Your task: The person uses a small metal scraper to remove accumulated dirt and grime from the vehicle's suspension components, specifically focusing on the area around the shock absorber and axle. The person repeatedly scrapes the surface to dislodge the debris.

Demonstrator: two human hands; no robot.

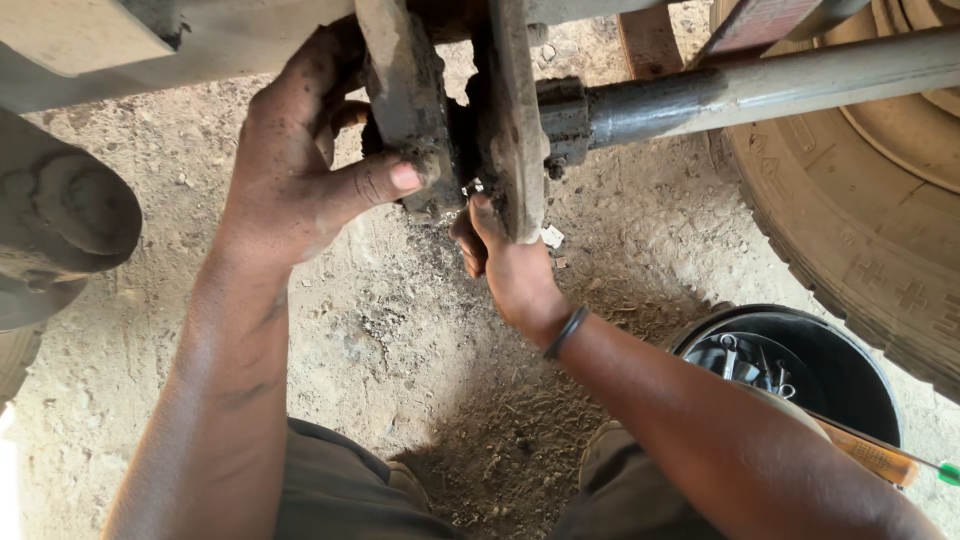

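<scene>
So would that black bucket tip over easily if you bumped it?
Probably not. The black bucket looks wide and sits flat on the dirt ground. The metal tools lying inside likely weigh it down, so it would more likely slide than tip.

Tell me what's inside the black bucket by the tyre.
Inside the black bucket lie metal tools, seemingly spanners, on a dark round part. The person's right forearm and knee cover its near side.

Grimy metal flange joint (pixel 450 120) centre top; steel shaft (pixel 760 85) to its right; large rubber tyre (pixel 860 230) far right; round black plastic bucket (pixel 850 370) below tyre.
</scene>
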